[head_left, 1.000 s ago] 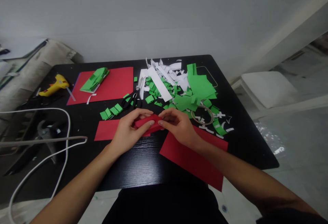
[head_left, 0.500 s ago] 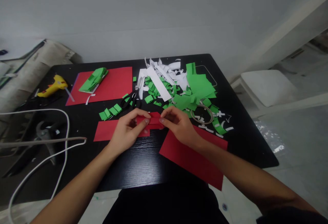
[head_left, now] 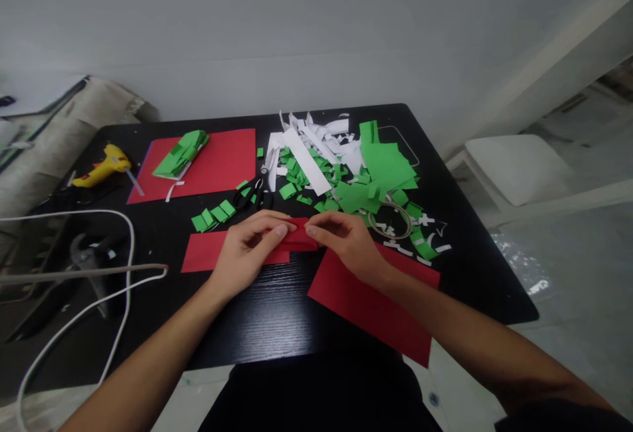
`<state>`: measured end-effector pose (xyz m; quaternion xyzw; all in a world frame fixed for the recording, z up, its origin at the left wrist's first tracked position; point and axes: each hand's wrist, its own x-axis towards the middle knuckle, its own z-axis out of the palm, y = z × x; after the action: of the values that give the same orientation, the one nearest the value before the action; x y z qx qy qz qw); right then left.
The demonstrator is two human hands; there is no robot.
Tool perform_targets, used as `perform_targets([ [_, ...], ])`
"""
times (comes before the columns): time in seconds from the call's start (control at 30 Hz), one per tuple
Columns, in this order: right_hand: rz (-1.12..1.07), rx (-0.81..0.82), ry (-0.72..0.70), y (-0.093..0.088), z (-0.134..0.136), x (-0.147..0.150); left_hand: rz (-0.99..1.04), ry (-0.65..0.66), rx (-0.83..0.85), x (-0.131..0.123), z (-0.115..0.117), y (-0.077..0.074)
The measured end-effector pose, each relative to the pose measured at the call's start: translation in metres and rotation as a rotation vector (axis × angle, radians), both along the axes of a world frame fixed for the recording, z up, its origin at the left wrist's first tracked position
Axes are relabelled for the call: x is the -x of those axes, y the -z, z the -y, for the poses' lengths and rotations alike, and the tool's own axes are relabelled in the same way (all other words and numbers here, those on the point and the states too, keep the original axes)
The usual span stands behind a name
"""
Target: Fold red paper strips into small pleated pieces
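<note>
Between the fingers of the left hand (head_left: 241,247) and right hand (head_left: 350,242), both pinching it, sits folded red paper (head_left: 299,240), probably light, bendy, easily creased; best held by folded edges.

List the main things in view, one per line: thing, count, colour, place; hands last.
table: one, black, centre
folded paper: one, red, centre front
paper strip: one, red, front left
sheets: two, red, rear left, front right
folded bundle: one, green, on rear sheet
glue gun: one, yellow, left
scissors: one, black handles, centre
scraps: many, green and white, rear
ring: one, grey, among scraps
stool: one, white, right
left hand: one, bare, holding folded paper
right hand: one, bare, touching folded paper
</note>
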<state>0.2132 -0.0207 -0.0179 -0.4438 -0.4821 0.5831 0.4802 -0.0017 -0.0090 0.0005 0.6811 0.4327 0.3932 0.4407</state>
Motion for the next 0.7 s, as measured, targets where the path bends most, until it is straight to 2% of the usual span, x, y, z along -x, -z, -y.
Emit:
perform_targets([
  [0.17,-0.067,0.005,-0.011,0.0047,0.0002,0.0006,0.011,-0.037,-0.012,-0.0038,0.0015,0.0016],
  [0.4,-0.043,-0.054,0.050,0.0082,-0.0004,0.0005,0.016,-0.094,0.110,-0.0040,0.0010,0.0064],
  [0.57,-0.037,-0.083,0.065,0.0085,-0.0008,0.0017,-0.019,-0.156,0.089,-0.0041,-0.0001,0.0059],
  [0.7,-0.015,-0.093,0.048,0.0081,-0.0007,0.0021,-0.032,-0.149,0.062,-0.0037,0.0009,0.0055],
])
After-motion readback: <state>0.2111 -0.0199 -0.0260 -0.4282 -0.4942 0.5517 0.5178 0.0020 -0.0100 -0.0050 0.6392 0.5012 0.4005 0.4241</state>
